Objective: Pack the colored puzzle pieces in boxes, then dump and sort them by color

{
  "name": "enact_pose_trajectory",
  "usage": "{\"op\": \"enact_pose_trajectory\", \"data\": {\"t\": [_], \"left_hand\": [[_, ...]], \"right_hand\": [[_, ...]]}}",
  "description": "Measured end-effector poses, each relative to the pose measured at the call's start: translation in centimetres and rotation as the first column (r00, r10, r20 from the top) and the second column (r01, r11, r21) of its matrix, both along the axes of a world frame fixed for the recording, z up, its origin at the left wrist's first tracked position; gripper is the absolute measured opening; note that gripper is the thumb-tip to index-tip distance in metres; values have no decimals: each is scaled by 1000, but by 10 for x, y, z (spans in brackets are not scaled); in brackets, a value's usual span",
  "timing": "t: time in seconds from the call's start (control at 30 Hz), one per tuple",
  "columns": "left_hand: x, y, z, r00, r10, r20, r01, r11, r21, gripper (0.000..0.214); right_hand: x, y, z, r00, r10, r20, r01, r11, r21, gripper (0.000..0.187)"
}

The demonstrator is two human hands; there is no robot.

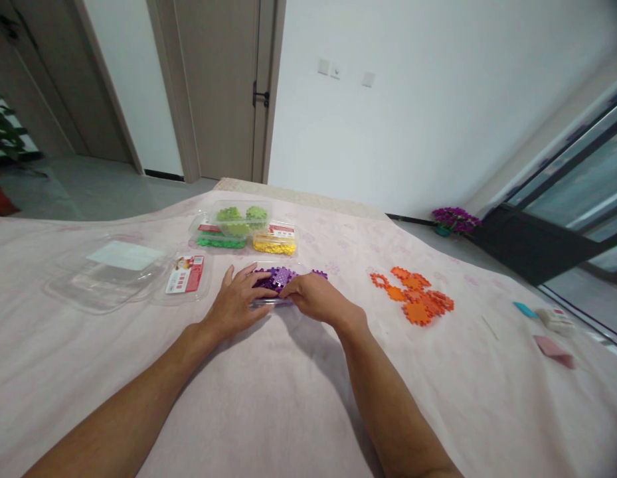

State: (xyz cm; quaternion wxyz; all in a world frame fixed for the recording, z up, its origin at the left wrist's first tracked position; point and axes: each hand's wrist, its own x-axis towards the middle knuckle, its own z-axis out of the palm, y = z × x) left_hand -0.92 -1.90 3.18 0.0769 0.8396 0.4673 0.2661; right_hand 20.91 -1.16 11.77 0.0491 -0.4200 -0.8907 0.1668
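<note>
Purple gear-shaped plastic pieces [282, 277] lie in a low clear plastic container [268, 302] in front of me. My left hand [238, 299] rests at the container's left side, its fingers spread over the edge and the pieces. On the right side, my right hand [313, 295] is closed, with its fingertips down at a purple gear-shaped piece; the fingertips are partly hidden. More purple shows just behind the right hand. Orange gear-shaped pieces [418, 299] lie loose on the cloth to the right.
Clear tubs with green pieces [221, 240] and yellow pieces [274, 245] stand behind, under a tub of light green pieces [241, 219]. Clear lids [109, 272] and a labelled lid [186, 275] lie left. A pink cloth [554, 350] and small white pack [556, 320] lie far right.
</note>
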Motion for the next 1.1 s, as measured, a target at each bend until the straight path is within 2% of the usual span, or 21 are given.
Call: {"op": "enact_pose_trajectory", "data": {"t": [0.13,0.2,0.27,0.33,0.43,0.53,0.63,0.7,0.77,0.97,1.1], "left_hand": [[0,0,-1,1000,-9,5,9,1000,9,27],[-1,0,-1,1000,-10,18,10,1000,4,27],[-1,1,-1,999,-18,43,18,1000,-5,28],[-3,3,-3,996,-30,88,30,1000,-2,33],[-6,6,-9,981,-26,193,21,999,25,51],[-9,11,-18,958,17,286,-14,1000,-14,80],[-12,16,-27,935,68,347,-28,992,-121,99],[-13,18,-31,921,91,378,-25,984,-178,105],[-15,20,-32,910,96,404,-10,978,-210,105],[-16,19,-27,901,67,429,44,969,-245,96],[-16,18,-28,888,88,451,34,966,-257,101]], "right_hand": [[1,2,0,1000,-13,-27,12,999,-47,43],[6,8,-2,992,-44,-121,38,998,-51,43],[17,18,-6,956,-127,-266,125,992,-26,43],[32,29,-13,899,-246,-363,267,964,7,43],[58,44,-30,865,-408,-292,441,895,58,38],[77,55,-51,859,-498,-120,509,857,78,46],[84,61,-65,870,-493,6,492,868,70,39],[83,63,-70,873,-486,46,481,873,81,33],[83,64,-72,867,-496,39,490,865,113,36],[86,64,-77,847,-529,-58,532,840,105,40],[75,64,-67,762,-575,-299,624,775,98,51]]}}
